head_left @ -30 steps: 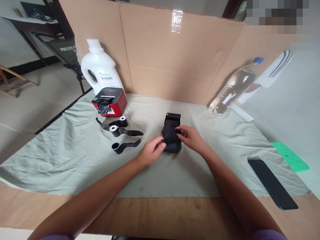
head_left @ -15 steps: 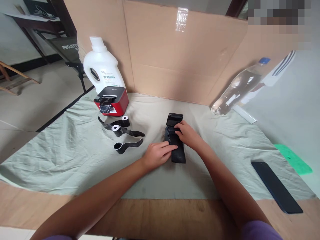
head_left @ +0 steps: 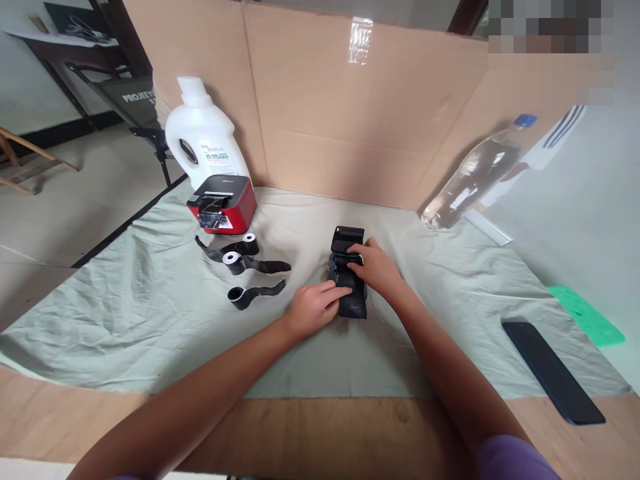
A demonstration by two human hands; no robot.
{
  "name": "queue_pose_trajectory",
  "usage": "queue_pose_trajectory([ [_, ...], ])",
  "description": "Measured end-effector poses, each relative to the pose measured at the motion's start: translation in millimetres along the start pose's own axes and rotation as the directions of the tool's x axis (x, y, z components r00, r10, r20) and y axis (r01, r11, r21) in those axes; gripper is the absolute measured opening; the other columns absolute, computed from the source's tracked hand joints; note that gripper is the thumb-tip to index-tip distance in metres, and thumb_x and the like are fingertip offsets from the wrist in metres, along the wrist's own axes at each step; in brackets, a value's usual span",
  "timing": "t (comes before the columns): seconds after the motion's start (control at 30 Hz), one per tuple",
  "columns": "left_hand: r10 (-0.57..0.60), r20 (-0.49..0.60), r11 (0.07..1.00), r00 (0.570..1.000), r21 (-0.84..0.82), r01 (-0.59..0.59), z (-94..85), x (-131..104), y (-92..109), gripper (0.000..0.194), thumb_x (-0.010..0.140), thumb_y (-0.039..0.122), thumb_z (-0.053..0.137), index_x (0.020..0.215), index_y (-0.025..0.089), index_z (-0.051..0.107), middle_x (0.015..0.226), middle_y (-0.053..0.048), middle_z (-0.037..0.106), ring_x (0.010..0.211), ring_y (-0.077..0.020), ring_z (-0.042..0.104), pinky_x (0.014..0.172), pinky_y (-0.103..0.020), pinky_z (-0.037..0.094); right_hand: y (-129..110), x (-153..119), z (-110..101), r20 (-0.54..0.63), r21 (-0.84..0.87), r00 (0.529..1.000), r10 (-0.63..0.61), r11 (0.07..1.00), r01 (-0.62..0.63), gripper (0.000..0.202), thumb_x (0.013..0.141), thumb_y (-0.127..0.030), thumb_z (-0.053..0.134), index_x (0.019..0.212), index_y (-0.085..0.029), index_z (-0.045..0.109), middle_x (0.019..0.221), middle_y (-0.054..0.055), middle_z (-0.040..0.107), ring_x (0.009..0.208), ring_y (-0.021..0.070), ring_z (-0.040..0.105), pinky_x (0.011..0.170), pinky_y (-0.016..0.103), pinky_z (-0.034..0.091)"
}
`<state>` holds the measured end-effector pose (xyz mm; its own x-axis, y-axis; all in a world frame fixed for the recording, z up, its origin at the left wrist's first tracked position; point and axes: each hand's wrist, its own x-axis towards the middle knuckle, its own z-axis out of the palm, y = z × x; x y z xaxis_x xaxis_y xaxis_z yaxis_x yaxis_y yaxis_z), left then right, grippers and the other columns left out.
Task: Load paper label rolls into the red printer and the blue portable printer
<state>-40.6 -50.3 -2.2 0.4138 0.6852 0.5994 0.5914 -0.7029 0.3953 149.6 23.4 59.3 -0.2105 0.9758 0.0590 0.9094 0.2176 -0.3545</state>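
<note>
On the green cloth (head_left: 280, 363), your left hand (head_left: 311, 310) touches the black strip (head_left: 353, 307), your right hand (head_left: 373, 265) the open device (head_left: 348, 239), though I cannot tell if either pinches.

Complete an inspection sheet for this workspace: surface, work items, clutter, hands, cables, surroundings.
Surface: wrinkled grey-green cloth over a wooden table.
Work items: black device with its lid raised; black strip over its near end.
Clutter: three partly unrolled black rolls, red-and-black printer, white jug, clear bottle, dark phone, green piece.
Hands: the left hand rests fingers on the strip; the right hand is at the device near its lid; exact grip unclear.
Cables: thin cables on furniture at the far left.
Surroundings: cardboard screen behind, chair at left, striped sleeve at right.
</note>
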Motion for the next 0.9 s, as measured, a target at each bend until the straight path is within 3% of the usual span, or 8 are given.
queue_pose_trajectory([
  [0.23,0.012,-0.001,1.000,1.000,0.017,-0.012,0.0,0,1,0.037,0.092,0.012,0.048,0.113,0.025,0.076,0.080,-0.001,0.070,0.064,-0.0122,0.063,0.057,-0.022,0.046,-5,0,4,-0.026,-0.051,0.996,-0.085,0.995,0.083,0.022,0.091,-0.017,0.063,0.106,-0.025,0.076,0.116,0.009,0.058,0.090,0.0208,0.063,0.073,0.032,0.046],
  [0.47,0.021,-0.026,1.000,0.999,0.013,-0.021,-0.9,0,2,0.035,0.092,0.011,0.050,0.112,0.024,0.076,0.079,-0.001,0.070,0.063,-0.0116,0.062,0.056,-0.022,0.045,-4,6,6,-0.007,0.013,0.998,-0.065,0.998,0.065,0.014,0.086,-0.019,0.065,0.092,-0.025,0.076,0.109,0.007,0.062,0.087,0.0207,0.062,0.075,0.033,0.048],
  [0.57,0.037,-0.037,0.999,0.999,0.018,-0.036,-1.5,0,2,0.034,0.092,0.011,0.050,0.111,0.023,0.076,0.078,-0.001,0.070,0.063,-0.0119,0.062,0.056,-0.022,0.045,6,13,5,-0.205,0.138,0.978,-0.036,0.988,0.066,0.012,0.085,-0.029,0.067,0.092,-0.020,0.072,0.104,0.009,0.063,0.084,0.0208,0.060,0.079,0.035,0.049],
  [0.67,0.055,-0.036,0.998,0.998,0.027,-0.054,-2.0,0,2,0.034,0.092,0.011,0.050,0.111,0.023,0.075,0.078,-0.001,0.070,0.063,-0.0117,0.063,0.056,-0.022,0.046,19,25,5,-0.342,0.328,0.939,0.032,0.941,0.087,0.033,0.087,-0.035,0.062,0.115,-0.018,0.062,0.114,0.011,0.064,0.080,0.0196,0.060,0.082,0.039,0.050],
  [0.73,0.076,-0.053,0.997,0.996,0.036,-0.074,-2.6,1,2,0.034,0.092,0.010,0.049,0.110,0.022,0.075,0.077,-0.001,0.069,0.061,-0.0111,0.062,0.055,-0.022,0.045,24,29,3,-0.295,0.430,0.955,0.015,0.895,0.119,0.036,0.088,-0.033,0.057,0.122,-0.019,0.057,0.118,0.011,0.065,0.078,0.0184,0.060,0.079,0.038,0.051],
  [0.8,0.112,-0.084,0.993,0.990,0.048,-0.108,-3.7,1,2,0.034,0.091,0.009,0.048,0.108,0.022,0.075,0.074,0.000,0.068,0.058,-0.0104,0.060,0.053,-0.022,0.043,26,26,-1,-0.239,0.473,0.970,-0.048,0.867,0.159,0.031,0.087,-0.031,0.057,0.115,-0.020,0.058,0.111,0.008,0.066,0.077,0.0178,0.060,0.075,0.036,0.050],
  [0.9,0.177,-0.115,0.983,0.977,0.072,-0.170,-5.3,0,4,0.034,0.090,0.008,0.048,0.107,0.021,0.075,0.069,0.001,0.066,0.055,-0.0097,0.058,0.051,-0.023,0.040,24,8,-13,-0.146,0.428,0.962,-0.231,0.862,0.272,0.019,0.084,-0.028,0.062,0.102,-0.022,0.059,0.104,0.005,0.061,0.077,0.0162,0.058,0.070,0.032,0.049],
])
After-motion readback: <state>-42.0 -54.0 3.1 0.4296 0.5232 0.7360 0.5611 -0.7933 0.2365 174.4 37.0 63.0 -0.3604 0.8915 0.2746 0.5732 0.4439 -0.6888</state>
